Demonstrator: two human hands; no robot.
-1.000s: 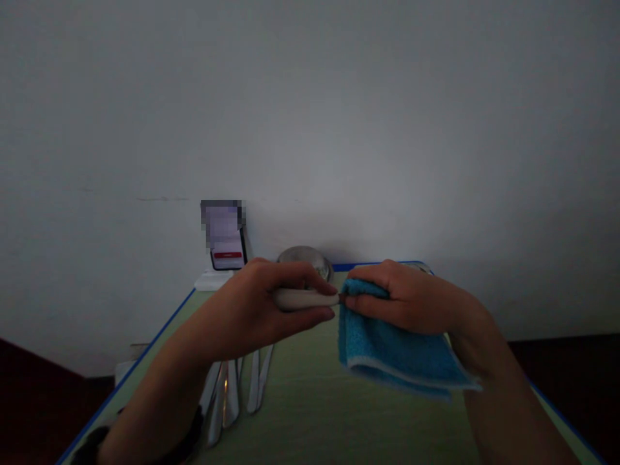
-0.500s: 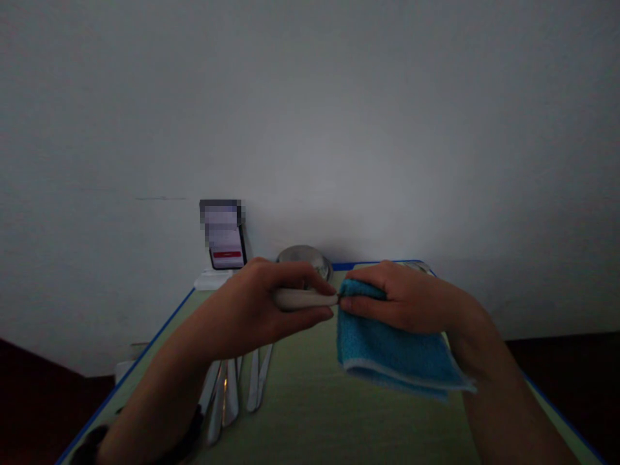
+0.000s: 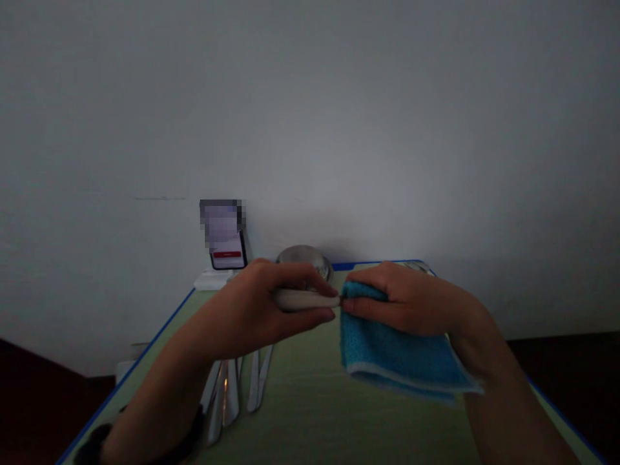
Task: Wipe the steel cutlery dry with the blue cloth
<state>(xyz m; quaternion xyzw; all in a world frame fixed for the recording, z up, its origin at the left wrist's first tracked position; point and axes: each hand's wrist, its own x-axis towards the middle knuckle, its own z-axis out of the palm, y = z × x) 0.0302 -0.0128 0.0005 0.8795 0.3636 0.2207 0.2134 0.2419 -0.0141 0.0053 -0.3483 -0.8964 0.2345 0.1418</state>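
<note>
The left hand (image 3: 256, 310) hides one end of the smooth off-white tapered handle (image 3: 305, 299); the other end vanishes at the right hand (image 3: 407, 300) and the folded blue terry cloth with a pale hem (image 3: 392, 358). The left forearm covers the far ends of the long silvery metal cutlery (image 3: 231, 397). The round silvery metal bowl (image 3: 301, 252), at the far edge of the green, blue-edged table (image 3: 339, 426), is partly covered, its contents too small to tell. Pixelation masks the upper black-framed phone (image 3: 227, 261). The view cuts off the table's near edge.
</note>
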